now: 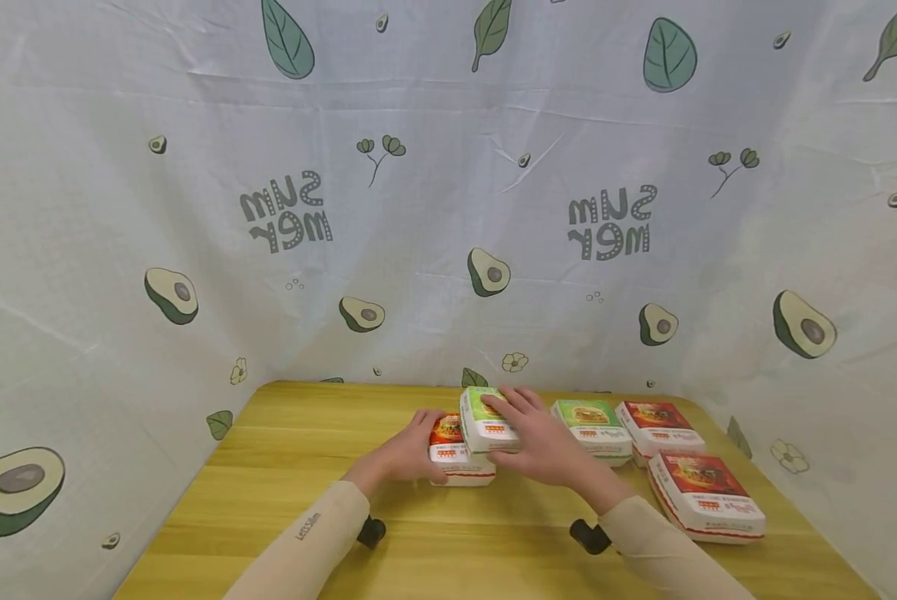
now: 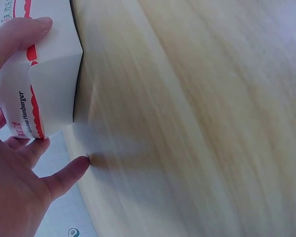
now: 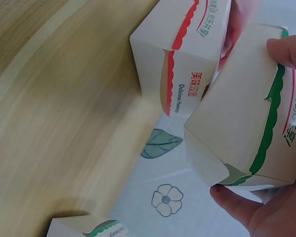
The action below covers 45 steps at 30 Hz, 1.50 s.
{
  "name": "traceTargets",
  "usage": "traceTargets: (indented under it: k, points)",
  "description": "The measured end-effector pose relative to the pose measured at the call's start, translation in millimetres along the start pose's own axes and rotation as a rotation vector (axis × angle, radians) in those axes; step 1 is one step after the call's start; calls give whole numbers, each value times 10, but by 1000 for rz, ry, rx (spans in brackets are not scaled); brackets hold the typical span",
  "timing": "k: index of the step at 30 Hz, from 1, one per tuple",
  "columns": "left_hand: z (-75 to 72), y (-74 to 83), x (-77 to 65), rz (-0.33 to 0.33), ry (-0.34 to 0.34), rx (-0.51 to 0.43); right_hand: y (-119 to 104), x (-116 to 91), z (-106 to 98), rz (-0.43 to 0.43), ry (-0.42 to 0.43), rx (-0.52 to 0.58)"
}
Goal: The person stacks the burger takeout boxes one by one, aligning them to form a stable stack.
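A pale cloth (image 1: 448,217) hangs behind and to both sides of my workspace, printed with leaves, flowers, avocado halves and mirrored "summer" lettering. Before it spreads the yellow wood-grain tabletop (image 1: 298,467). My cream sleeves (image 1: 306,542) reach in over it, small print on the left one.

My left hand (image 1: 411,452) grips a red-trimmed hamburger box (image 1: 459,473) near the middle of the tabletop, thumb on the near face and fingers around the left and far sides; the box rests on the wood. My right hand (image 1: 542,439) grips a green-trimmed box (image 1: 482,433), fingers over its lid and thumb at the near side. I hold that one raised and tilted, just beside the red-trimmed box and partly overlapping it in the head view; I cannot tell whether they touch.

To my right, three more boxes stand on the tabletop: a nearer red-lidded box (image 1: 707,500), a farther red-lidded box (image 1: 662,433) and, just left of that, a green-lidded box (image 1: 591,435). Smallest are the black pieces (image 1: 589,537) under my wrists.
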State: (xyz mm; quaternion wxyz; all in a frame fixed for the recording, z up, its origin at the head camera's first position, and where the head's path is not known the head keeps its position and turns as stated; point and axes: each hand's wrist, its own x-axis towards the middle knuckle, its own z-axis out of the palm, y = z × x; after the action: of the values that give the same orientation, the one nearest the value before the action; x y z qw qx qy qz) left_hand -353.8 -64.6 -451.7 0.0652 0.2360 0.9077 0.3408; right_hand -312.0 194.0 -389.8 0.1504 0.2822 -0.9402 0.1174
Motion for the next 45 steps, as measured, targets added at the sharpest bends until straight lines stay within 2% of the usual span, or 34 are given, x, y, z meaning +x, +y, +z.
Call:
traceTargets:
  k: [6,14,25,35,45]
  points:
    - [-3,-7,4,14,5,-1,-33,40,16,32,-30,-6]
    - [-2,-3,-1,29,12,13,-61,97,58,23,-30,14]
    - [24,-22,7,12,16,0,-133,176,63,49,-41,53]
    - [20,-25,19,7,28,-2,-101,221,112,89,-39,111]
    - [28,-14,-6,15,25,-24,-71,239,170,68,-43,135]
